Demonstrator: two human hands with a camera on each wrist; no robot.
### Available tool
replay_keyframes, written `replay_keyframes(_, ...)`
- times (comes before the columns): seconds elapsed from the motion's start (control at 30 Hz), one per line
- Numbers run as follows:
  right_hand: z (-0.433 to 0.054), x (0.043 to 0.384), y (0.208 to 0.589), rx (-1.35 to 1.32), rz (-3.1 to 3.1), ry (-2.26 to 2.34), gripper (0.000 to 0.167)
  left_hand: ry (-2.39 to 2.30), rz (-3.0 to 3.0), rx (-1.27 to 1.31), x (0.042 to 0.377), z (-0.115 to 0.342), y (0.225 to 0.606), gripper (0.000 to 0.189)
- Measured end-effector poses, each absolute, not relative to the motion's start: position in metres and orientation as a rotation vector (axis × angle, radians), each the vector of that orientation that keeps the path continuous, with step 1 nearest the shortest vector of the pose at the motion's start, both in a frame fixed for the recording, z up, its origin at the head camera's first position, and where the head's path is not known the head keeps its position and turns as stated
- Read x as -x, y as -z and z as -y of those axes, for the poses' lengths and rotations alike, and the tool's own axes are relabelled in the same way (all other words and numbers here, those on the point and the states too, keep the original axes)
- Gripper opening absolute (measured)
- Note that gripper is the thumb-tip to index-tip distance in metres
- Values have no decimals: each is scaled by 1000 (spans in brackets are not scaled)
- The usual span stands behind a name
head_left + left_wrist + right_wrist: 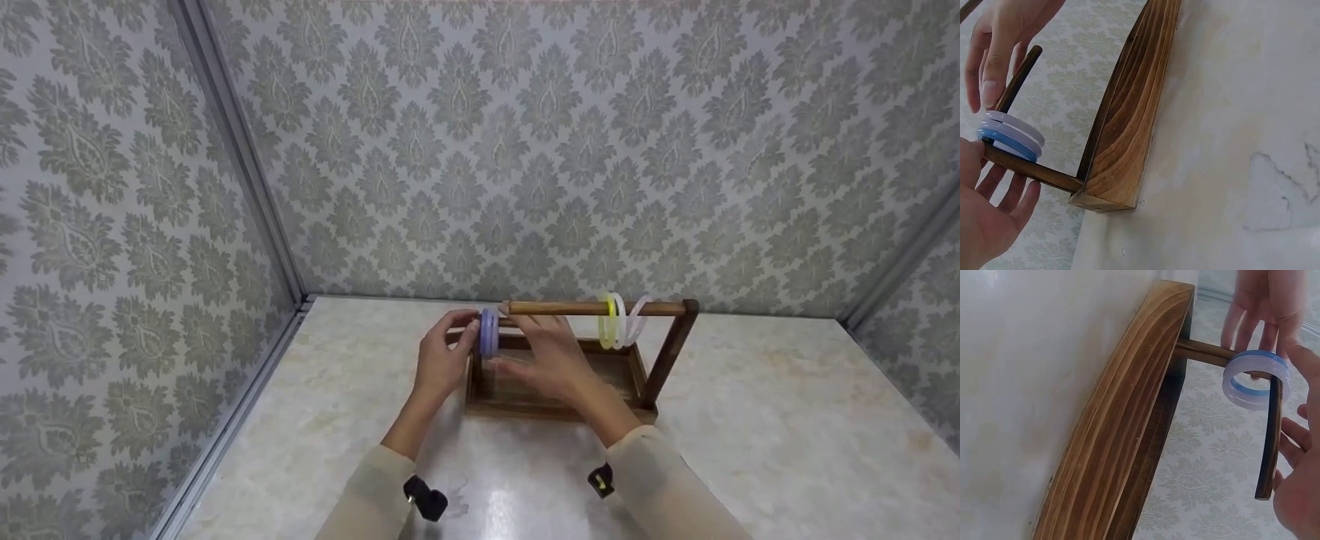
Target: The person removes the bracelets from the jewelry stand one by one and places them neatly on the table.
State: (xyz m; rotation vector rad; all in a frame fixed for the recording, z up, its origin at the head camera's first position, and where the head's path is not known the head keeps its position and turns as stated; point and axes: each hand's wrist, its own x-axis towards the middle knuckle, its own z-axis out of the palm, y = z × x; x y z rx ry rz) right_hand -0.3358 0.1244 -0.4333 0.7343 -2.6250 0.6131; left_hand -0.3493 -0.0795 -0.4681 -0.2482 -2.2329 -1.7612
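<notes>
A dark wooden stand (667,360) with a tray base has two bar arms. Several purple and blue bangles (489,334) hang at the post end of its left arm (1019,79). My left hand (444,360) holds the top of the left post, thumb at the corner beside the bangles, fingers behind the post (1033,170). Around the left arm, my right hand (553,356) has its fingers spread and loosely bent. In the left wrist view its thumb tip is just above the bangles; contact is unclear.
On the right arm (559,308) hang a yellow bangle (606,330), a white bangle (620,322) and a pale bangle (637,322). The stand rests on a marbled tabletop (757,420), near the patterned back wall (495,150). Another wall (90,225) rises at the left.
</notes>
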Motion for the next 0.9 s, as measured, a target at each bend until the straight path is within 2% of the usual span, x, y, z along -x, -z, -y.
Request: replay_keyframes(0.9, -112, 348, 428, -702, 2658, -680, 73, 1846, 2311, 239, 348, 81, 457, 34)
